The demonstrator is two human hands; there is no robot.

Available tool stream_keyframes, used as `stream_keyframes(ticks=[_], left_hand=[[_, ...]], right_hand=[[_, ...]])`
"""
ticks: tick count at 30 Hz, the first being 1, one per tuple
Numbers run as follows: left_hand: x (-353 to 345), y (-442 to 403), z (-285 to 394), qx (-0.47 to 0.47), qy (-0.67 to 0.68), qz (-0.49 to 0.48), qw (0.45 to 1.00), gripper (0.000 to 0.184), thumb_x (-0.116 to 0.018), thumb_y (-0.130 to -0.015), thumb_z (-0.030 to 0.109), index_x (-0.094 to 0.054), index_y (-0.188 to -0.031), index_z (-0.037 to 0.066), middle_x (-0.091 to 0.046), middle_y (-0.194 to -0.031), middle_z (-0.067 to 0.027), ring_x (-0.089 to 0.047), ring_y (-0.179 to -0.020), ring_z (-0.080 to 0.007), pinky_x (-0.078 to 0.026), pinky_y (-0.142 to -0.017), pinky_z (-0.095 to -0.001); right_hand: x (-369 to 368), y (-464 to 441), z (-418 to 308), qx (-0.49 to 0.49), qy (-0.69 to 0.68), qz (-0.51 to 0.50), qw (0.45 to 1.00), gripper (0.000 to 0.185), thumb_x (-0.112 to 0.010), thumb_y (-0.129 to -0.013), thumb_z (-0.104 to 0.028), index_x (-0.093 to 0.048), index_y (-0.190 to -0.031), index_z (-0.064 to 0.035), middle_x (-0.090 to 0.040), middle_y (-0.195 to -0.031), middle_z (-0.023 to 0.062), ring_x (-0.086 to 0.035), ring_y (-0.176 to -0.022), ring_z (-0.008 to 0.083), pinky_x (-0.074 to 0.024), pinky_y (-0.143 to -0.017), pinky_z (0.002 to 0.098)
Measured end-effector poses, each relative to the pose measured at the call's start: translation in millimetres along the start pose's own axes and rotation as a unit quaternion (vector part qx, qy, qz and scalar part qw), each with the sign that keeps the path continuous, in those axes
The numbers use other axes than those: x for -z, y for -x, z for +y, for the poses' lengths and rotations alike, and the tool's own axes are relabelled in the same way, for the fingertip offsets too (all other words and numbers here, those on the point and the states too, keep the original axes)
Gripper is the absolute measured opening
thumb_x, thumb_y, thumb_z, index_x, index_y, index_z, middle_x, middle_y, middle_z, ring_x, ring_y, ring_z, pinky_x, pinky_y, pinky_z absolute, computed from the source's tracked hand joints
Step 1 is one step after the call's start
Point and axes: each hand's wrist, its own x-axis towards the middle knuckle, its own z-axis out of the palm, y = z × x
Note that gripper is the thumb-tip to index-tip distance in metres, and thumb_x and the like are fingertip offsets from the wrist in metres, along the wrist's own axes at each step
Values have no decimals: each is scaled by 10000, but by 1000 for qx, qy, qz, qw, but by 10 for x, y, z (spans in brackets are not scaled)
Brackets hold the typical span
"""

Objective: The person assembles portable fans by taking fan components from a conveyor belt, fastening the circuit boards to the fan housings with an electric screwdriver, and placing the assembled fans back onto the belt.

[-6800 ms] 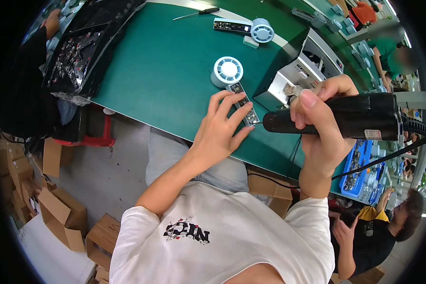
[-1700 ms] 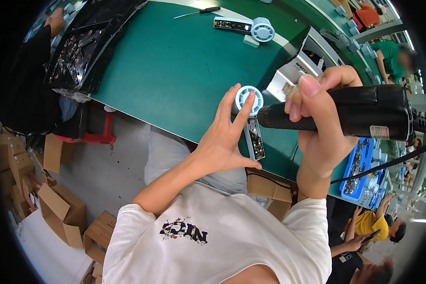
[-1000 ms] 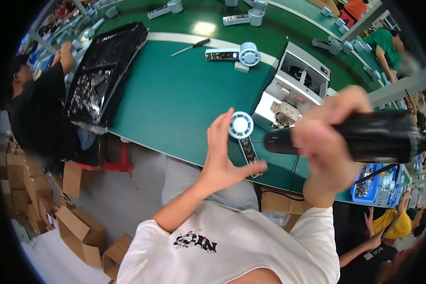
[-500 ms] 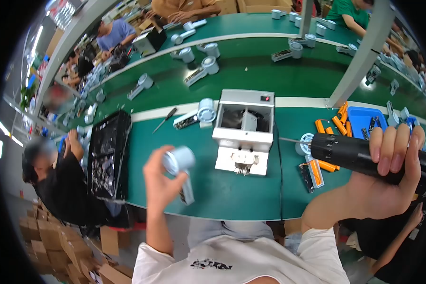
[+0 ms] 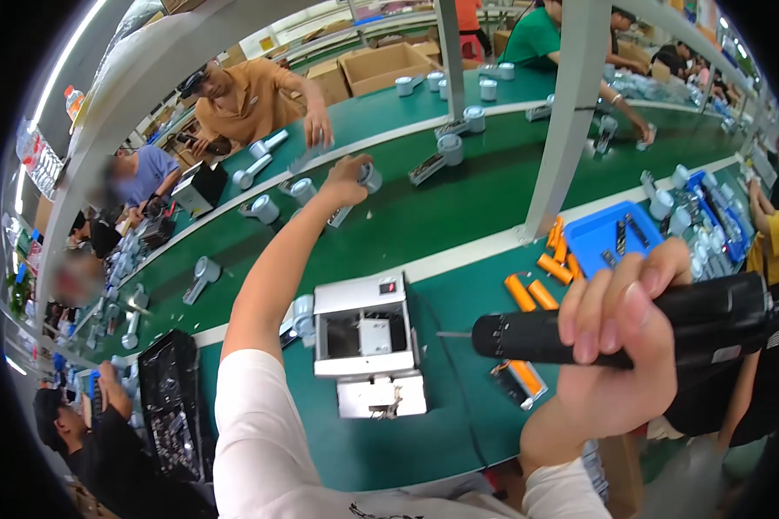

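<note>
My left hand [image 5: 346, 183] is stretched far out over the green belt, fingers around the round head of a light-blue handheld fan [image 5: 370, 178]; its handle hangs below the hand. A black electric screwdriver [image 5: 528, 339] lies in my right hand [image 5: 619, 316], its thin bit [image 5: 453, 335] pointing left over the table. Between my arms stands a grey-white box-like machine [image 5: 361, 333] with a small red display. Another light-blue fan [image 5: 304, 318] sits behind it, partly hidden by the machine and my arm. Under the screwdriver lies an opened fan handle with an orange battery [image 5: 524, 376].
Orange batteries [image 5: 554, 268] lie beside a blue tray [image 5: 593, 233] holding small circuit boards. Several fans ride on the belt [image 5: 415, 221]. A metal post [image 5: 563, 130] rises at the table's far edge. A black-lined bin [image 5: 175, 406] stands left. A person in orange [image 5: 251, 99] works opposite.
My left hand has carried the fan from over the table forward to the belt. The screwdriver has moved left in view, still in my right hand. My view has turned right.
</note>
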Motion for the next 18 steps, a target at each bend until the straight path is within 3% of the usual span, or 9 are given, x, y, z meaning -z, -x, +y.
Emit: stream_keyframes(ticks=[6, 7, 10, 12, 13, 14, 15, 16, 18], left_hand=[[-324, 7, -212, 14, 66, -56, 996, 790, -747, -688, 169, -470, -1427, 125, -574, -1280, -211, -540, -1219, -397, -451, -1039, -424], [-285, 15, -415, -33, 31, -66, 997, 903, -822, -643, 290, -460, -1445, 87, -548, -1372, -216, -519, -1278, -374, -434, -1071, -416], [257, 323, -498, 50, -53, -212, 975, 977, -861, -586, 392, -491, -1423, 50, -509, -1427, -236, -492, -1316, -371, -382, -1112, -448], [532, 533, -584, 41, -91, -302, 948, 895, -886, -483, 380, -629, -1273, 46, -653, -1223, -223, -614, -1149, -378, -476, -1007, -425], [354, 648, -1034, 8, -130, -289, 948, 896, -885, -490, 328, -606, -1291, 41, -654, -1213, -228, -610, -1159, -378, -475, -1011, -422], [309, 813, -1151, -21, -44, -220, 974, 886, -869, -523, 254, -567, -1326, 36, -652, -1207, -234, -605, -1167, -382, -469, -1020, -421], [369, 890, -976, 67, -33, -219, 973, 838, -820, -579, 136, -533, -1361, 50, -632, -1241, -239, -589, -1196, -380, -462, -1033, -421], [328, 985, -1082, 41, 21, -173, 984, 800, -788, -608, 51, -529, -1364, 55, -613, -1264, -241, -580, -1199, -388, -462, -1031, -429], [565, 1166, -624, 46, -56, -137, 988, 793, -803, -616, 27, -533, -1361, 61, -619, -1185, -250, -574, -1156, -432, -456, -1014, -457]], right_hand=[[52, -39, 58, -9, 28, -31, 999, 177, -530, -884, -41, -370, -956, -57, -435, -624, 39, -436, -451, 143, -403, -490, 301], [25, -38, 49, -20, 32, -24, 999, 181, -533, -883, -38, -369, -958, -57, -437, -625, 41, -438, -451, 147, -406, -493, 306], [13, -27, 11, -28, 49, -11, 998, 188, -580, -861, -32, -420, -959, -49, -473, -665, 33, -466, -507, 135, -423, -532, 300], [9, 0, 30, -30, 41, -29, 998, 194, -625, -840, -28, -472, -957, -42, -508, -704, 22, -491, -563, 119, -437, -569, 290], [2, 35, 44, -33, 37, -40, 998, 197, -648, -830, -26, -498, -957, -39, -525, -723, 17, -504, -591, 111, -444, -588, 284], [-5, 68, 62, -36, 31, -51, 998, 201, -671, -820, -24, -524, -956, -35, -543, -743, 11, -516, -619, 103, -451, -607, 279], [-19, 88, 73, -34, 24, -62, 997, 205, -693, -809, -23, -550, -956, -32, -560, -762, 6, -528, -647, 95, -458, -625, 274], [-28, 108, 90, -28, 12, -75, 997, 210, -716, -799, -21, -576, -955, -28, -578, -782, 1, -541, -675, 87, -464, -644, 269], [-44, 136, 171, 6, -27, -106, 994, 210, -737, -786, -21, -600, -944, -27, -588, -793, -7, -544, -706, 76, -465, -662, 263]])
